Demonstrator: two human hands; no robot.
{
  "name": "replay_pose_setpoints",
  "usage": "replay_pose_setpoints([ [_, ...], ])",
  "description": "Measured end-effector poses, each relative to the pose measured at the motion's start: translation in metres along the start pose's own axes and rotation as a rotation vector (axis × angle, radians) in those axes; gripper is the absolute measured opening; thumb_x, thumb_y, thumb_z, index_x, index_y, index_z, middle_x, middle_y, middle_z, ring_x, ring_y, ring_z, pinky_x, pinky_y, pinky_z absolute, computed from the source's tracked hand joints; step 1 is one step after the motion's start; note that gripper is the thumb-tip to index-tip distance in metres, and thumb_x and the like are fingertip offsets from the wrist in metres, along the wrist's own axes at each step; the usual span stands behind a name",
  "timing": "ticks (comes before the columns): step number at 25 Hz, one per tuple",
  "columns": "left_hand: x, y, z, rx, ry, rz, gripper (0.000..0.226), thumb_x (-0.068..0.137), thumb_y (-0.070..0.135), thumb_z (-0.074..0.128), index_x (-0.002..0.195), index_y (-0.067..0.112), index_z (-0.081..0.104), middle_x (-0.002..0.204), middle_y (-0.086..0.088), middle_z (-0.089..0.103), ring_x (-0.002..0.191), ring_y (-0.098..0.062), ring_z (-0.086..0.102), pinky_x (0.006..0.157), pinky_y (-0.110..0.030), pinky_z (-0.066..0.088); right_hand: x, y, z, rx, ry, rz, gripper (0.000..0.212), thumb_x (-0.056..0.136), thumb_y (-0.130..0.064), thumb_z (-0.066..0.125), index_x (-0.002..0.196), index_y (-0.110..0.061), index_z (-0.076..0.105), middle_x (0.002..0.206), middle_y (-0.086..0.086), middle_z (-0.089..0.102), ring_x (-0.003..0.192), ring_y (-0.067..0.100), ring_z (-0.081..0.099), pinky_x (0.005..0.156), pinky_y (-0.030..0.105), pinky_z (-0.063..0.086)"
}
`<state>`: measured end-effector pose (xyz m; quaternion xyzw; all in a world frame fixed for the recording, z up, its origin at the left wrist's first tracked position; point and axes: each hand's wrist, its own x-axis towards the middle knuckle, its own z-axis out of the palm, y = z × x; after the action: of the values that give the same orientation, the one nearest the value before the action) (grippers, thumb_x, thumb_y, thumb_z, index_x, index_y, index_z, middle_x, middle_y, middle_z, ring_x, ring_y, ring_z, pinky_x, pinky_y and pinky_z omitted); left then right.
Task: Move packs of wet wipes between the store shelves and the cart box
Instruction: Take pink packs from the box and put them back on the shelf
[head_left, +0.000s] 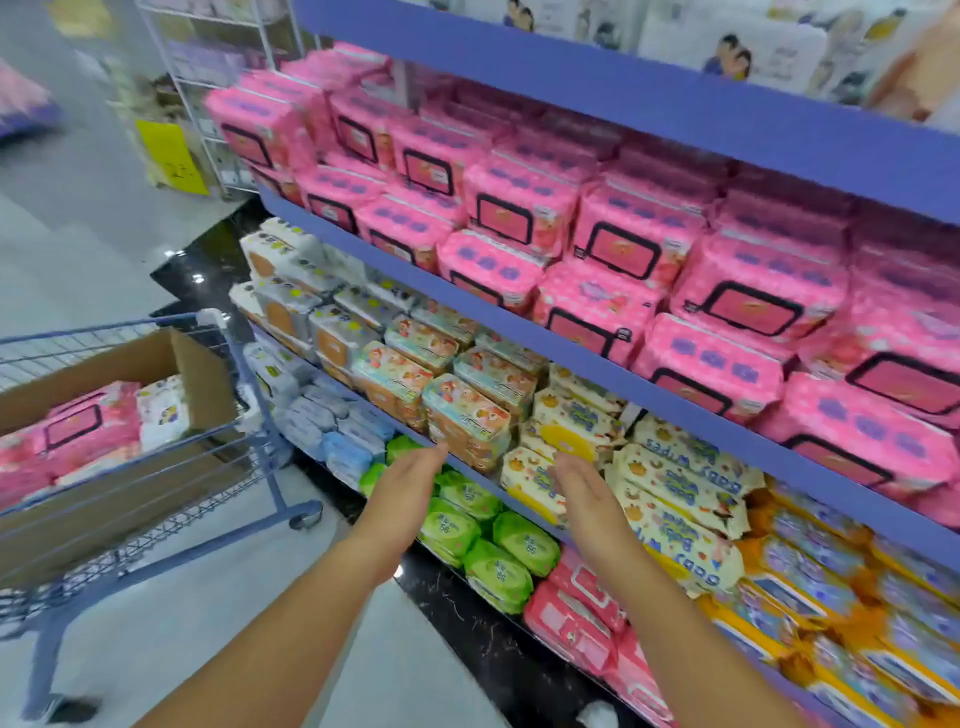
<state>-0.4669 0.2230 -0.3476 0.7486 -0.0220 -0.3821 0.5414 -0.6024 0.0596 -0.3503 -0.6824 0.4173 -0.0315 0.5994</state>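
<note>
- Head view, far left: a blue wire cart (248, 364) stands on the pale floor (218, 639) with an open cardboard box (156, 358) inside it.
- In the box a pink pack of wipes (88, 423) lies flat, with a white pack (162, 408) just beside it on its right.
- Right of the cart, the shelf unit (519, 332) has blue edges. White and grey packs (285, 306) fill the left end of its middle level, and pale blue packs (345, 452) lie on the level below.
- The left hand (410, 486) reaches forward with straight fingers. Its grip is loose and holds nothing. The fingertips are near the shelf edge, in front of the orange and teal packs (467, 415) and above the green packs (498, 551).
- The right hand (576, 488) is stretched out just beside it, well apart from the cart. Its grip is likewise slack and empty. Its fingertips seem to reach a cream pack (530, 480) under a yellow lid, though blur hides whether they touch.
- More cream packs printed "Baby Wipes" (675, 488) are stacked to the right of that hand, with coral packs (571, 618) below them.
- Rows of pink packs (623, 244) crowd the level above.
- At far right, orange packs (810, 587) fill the lower level.
</note>
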Motion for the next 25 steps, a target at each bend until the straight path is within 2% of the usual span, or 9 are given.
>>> replay_pose_setpoints([
  [2, -0.005, -0.004, -0.068, -0.057, 0.064, 0.010, 0.053, 0.096, 0.061, 0.049, 0.140, 0.032, 0.052, 0.150, 0.006, 0.051, 0.138, -0.021, 0.046, 0.118, -0.051, 0.034, -0.005, -0.032, 0.060, -0.048, -0.053, -0.040, 0.048, 0.104, -0.053, 0.037, 0.147, -0.032, 0.042, 0.150, -0.011, 0.044, 0.140, 0.012, 0.040, 0.118, 0.039, 0.029],
  [5, -0.012, -0.009, -0.152, -0.137, 0.149, 0.045, 0.049, 0.096, 0.061, 0.050, 0.136, 0.033, 0.054, 0.149, 0.005, 0.051, 0.138, -0.020, 0.047, 0.117, -0.052, 0.035, -0.002, -0.069, 0.134, -0.073, -0.122, -0.087, 0.047, 0.102, -0.056, 0.038, 0.144, -0.034, 0.045, 0.151, -0.013, 0.042, 0.138, 0.010, 0.040, 0.120, 0.042, 0.028],
  [7, -0.022, -0.017, -0.211, -0.225, 0.245, 0.044, 0.042, 0.099, 0.056, 0.050, 0.132, 0.030, 0.058, 0.145, 0.004, 0.054, 0.132, -0.020, 0.051, 0.106, -0.045, 0.045, -0.002, -0.095, 0.193, -0.125, -0.199, -0.119, 0.048, 0.104, -0.053, 0.036, 0.146, -0.032, 0.045, 0.151, -0.014, 0.041, 0.137, 0.010, 0.038, 0.120, 0.043, 0.027],
  [9, -0.030, -0.022, -0.259, -0.306, 0.330, 0.026, 0.028, 0.103, 0.048, 0.049, 0.119, 0.030, 0.062, 0.136, 0.003, 0.059, 0.123, -0.019, 0.055, 0.082, -0.032, 0.050, -0.002, -0.118, 0.241, -0.147, -0.269, -0.152, 0.047, 0.105, -0.049, 0.036, 0.148, -0.030, 0.042, 0.151, -0.012, 0.040, 0.139, 0.011, 0.036, 0.117, 0.039, 0.026],
  [10, -0.029, -0.025, -0.280, -0.344, 0.371, 0.016, 0.024, 0.104, 0.046, 0.048, 0.116, 0.030, 0.061, 0.134, 0.002, 0.060, 0.120, -0.019, 0.056, 0.081, -0.030, 0.049, 0.002, -0.128, 0.263, -0.157, -0.310, -0.176, 0.048, 0.105, -0.048, 0.037, 0.149, -0.028, 0.042, 0.154, -0.010, 0.040, 0.142, 0.014, 0.037, 0.117, 0.038, 0.027],
  [14, -0.014, -0.037, -0.355, -0.429, 0.508, -0.033, 0.038, 0.104, 0.045, 0.047, 0.134, 0.024, 0.057, 0.137, 0.001, 0.058, 0.122, -0.022, 0.054, 0.103, -0.041, 0.040, 0.034, -0.157, 0.354, -0.209, -0.435, -0.204, 0.050, 0.106, -0.046, 0.036, 0.152, -0.025, 0.038, 0.158, -0.005, 0.036, 0.147, 0.017, 0.033, 0.120, 0.039, 0.025],
  [18, 0.013, -0.040, -0.430, -0.534, 0.676, -0.064, 0.021, 0.102, 0.044, 0.050, 0.112, 0.030, 0.062, 0.140, -0.001, 0.060, 0.117, -0.021, 0.054, 0.100, -0.040, 0.039, 0.082, -0.180, 0.445, -0.239, -0.562, -0.208, 0.050, 0.105, -0.047, 0.039, 0.151, -0.027, 0.040, 0.156, -0.005, 0.039, 0.145, 0.019, 0.036, 0.121, 0.043, 0.027],
  [21, 0.021, -0.040, -0.475, -0.576, 0.730, -0.124, 0.033, 0.104, 0.041, 0.049, 0.128, 0.021, 0.059, 0.132, -0.003, 0.063, 0.121, -0.025, 0.058, 0.099, -0.040, 0.043, 0.106, -0.195, 0.501, -0.309, -0.679, -0.196, 0.047, 0.106, -0.045, 0.038, 0.148, -0.024, 0.043, 0.147, -0.005, 0.046, 0.139, 0.019, 0.042, 0.111, 0.033, 0.031],
  [25, 0.041, -0.042, -0.529, -0.611, 0.729, -0.191, 0.038, 0.103, 0.040, 0.050, 0.135, 0.020, 0.056, 0.130, -0.005, 0.064, 0.120, -0.025, 0.058, 0.090, -0.037, 0.044, 0.134, -0.208, 0.559, -0.441, -0.746, -0.186, 0.047, 0.105, -0.048, 0.038, 0.145, -0.025, 0.047, 0.152, -0.004, 0.044, 0.141, 0.018, 0.041, 0.114, 0.034, 0.029],
])
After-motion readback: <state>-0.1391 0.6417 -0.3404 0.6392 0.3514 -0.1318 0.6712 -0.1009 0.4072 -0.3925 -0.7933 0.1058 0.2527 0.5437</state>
